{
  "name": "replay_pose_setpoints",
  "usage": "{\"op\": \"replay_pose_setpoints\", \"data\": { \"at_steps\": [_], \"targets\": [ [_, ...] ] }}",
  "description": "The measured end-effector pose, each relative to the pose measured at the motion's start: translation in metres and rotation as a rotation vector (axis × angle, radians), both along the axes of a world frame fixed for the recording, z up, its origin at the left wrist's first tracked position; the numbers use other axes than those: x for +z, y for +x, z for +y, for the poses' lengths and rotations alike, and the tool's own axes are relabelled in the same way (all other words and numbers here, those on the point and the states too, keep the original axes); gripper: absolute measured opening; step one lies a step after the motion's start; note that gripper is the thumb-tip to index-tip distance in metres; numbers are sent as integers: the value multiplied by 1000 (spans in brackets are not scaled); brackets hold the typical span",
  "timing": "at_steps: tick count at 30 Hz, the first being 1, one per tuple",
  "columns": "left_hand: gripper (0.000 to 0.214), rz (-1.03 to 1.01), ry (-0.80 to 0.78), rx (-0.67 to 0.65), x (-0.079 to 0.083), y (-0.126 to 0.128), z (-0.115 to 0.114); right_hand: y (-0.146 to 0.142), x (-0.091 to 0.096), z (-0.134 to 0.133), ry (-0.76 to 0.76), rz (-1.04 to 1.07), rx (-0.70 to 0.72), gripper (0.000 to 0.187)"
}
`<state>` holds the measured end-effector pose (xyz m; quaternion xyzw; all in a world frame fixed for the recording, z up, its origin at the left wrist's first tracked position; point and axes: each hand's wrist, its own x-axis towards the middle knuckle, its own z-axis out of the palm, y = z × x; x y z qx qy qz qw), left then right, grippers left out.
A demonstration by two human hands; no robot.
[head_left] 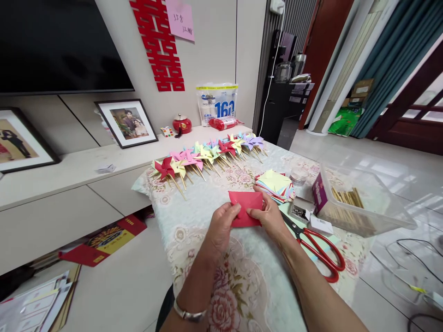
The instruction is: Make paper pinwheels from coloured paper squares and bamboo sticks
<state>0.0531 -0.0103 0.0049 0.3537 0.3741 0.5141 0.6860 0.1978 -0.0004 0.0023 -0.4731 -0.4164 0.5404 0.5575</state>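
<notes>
A square of red paper (pixel 246 200) is held between both my hands above the flowered tablecloth. My left hand (pixel 223 221) pinches its left edge, thumb on top. On the right side my right hand (pixel 268 213) grips the same sheet, its thumb lying on the face and a finger behind the upper corner. Just beyond the right hand is a stack of coloured paper squares (pixel 275 184), pale yellow on top. Scissors with red handles (pixel 321 253) lie beside my right forearm. A small box of metal pins (pixel 300 211) stands near their blades.
Finished paper pinwheels (pixel 207 154) on sticks lie in a row at the table's far edge. A clear plastic bin (pixel 356 203) holding wooden sticks (pixel 348 198) stands at the right. Behind the table runs a white cabinet (pixel 83 159) with framed photos and a red jar (pixel 182 124).
</notes>
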Motion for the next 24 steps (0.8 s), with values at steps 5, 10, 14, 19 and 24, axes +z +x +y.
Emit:
{"op": "replay_pose_setpoints", "data": {
  "at_steps": [5, 10, 14, 19, 24],
  "targets": [
    [41, -48, 8, 64, -15, 12, -2, -3, 1, -1, -7, 19, -8, 93],
    [44, 11, -36, 146, -27, 11, 0, -5, -3, -1, -18, 25, -5, 92],
    [40, 19, -45, 155, -26, 10, 0, -6, -6, -2, -12, -20, 14, 89],
    [37, 48, -58, 182, -28, 8, 0, -7, -12, -1, -7, -44, 21, 89],
    [34, 80, -37, 217, -33, 7, 0, -7, -12, 0, -36, -35, 59, 86]
  ]
}}
